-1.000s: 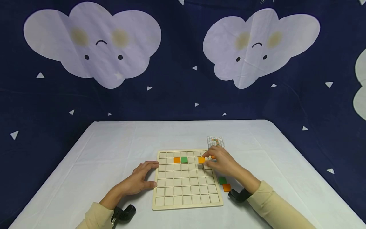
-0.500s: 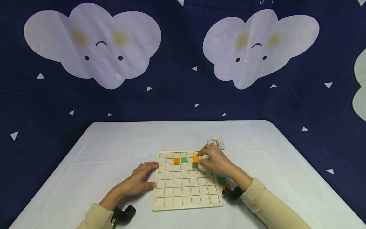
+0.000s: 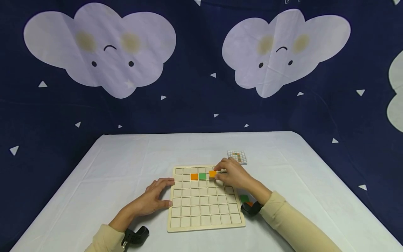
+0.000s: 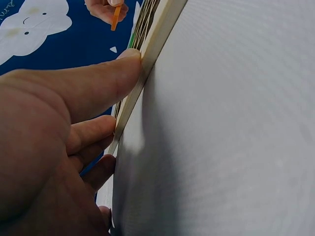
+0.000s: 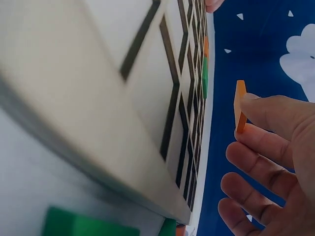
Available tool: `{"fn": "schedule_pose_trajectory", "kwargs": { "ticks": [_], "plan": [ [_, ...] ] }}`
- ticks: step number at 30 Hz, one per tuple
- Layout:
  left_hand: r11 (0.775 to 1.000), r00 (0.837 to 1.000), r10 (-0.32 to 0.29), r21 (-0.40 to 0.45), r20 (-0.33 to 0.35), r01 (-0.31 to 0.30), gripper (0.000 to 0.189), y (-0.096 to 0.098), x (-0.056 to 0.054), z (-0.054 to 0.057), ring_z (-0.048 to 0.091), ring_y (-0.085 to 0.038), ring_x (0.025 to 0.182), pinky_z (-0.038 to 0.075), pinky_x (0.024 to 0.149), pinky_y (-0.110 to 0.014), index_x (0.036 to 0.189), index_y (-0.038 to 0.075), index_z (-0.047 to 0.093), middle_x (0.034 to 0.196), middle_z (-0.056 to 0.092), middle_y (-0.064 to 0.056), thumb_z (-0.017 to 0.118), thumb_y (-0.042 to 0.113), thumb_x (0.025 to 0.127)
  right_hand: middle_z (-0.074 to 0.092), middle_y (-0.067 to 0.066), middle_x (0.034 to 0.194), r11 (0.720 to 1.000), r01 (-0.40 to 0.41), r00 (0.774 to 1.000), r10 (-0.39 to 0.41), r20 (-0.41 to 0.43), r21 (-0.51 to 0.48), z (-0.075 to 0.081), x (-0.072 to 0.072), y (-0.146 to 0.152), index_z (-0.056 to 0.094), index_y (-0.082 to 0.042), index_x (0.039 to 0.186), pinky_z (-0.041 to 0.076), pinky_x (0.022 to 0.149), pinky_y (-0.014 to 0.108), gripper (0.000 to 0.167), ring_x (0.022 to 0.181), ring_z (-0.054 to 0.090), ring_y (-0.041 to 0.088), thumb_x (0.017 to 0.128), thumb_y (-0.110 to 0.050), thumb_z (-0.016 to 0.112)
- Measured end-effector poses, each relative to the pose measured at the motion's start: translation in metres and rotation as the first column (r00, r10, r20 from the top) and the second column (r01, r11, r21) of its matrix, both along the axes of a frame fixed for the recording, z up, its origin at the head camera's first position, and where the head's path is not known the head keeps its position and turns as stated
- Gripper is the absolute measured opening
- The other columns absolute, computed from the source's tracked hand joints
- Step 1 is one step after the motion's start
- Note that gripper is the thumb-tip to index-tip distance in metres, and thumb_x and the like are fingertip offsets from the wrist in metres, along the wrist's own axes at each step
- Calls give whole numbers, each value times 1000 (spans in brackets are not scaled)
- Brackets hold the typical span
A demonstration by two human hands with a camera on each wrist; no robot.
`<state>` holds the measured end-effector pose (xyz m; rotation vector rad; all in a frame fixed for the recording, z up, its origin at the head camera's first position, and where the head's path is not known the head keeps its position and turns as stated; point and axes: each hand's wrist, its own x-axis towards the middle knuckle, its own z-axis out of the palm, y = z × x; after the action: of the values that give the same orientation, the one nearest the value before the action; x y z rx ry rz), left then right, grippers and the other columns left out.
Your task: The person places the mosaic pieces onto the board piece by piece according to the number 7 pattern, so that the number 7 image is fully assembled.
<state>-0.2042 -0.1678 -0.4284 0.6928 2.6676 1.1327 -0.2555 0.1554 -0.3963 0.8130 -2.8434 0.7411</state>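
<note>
Right hand [image 3: 234,174]: orange tile [image 3: 212,174] pinched between thumb and finger, raised over far part of board [image 3: 205,210], right of green tile [image 3: 202,176]. Left hand [image 3: 153,198]: fingers extended, touching left edge.

A creased navy backdrop [image 3: 195,45] hangs behind, printed with large pale clouds [image 3: 114,78] bearing upside-down faces [image 3: 110,52], and scattered small white triangles [image 3: 42,84]. Before it, a white cloth [image 3: 151,150] covers the tabletop [image 3: 283,157], whose far corners are rounded.
</note>
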Motion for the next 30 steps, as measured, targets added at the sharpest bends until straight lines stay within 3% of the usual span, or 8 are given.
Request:
{"fn": "schedule_pose_trajectory", "kwargs": {
  "ticks": [30],
  "plan": [
    [1000,1000,-6,-4,-15,6,63,-1,1,0,24,-36,142,2,116,-62,134,7,46,147,37,-11,73,27,80,64,-4,95,998,9,997,-14,75,66,-4,-14,-14,72,-16,95,40,73,27,15,84,46,11,82,-23,72]
  ]
}}
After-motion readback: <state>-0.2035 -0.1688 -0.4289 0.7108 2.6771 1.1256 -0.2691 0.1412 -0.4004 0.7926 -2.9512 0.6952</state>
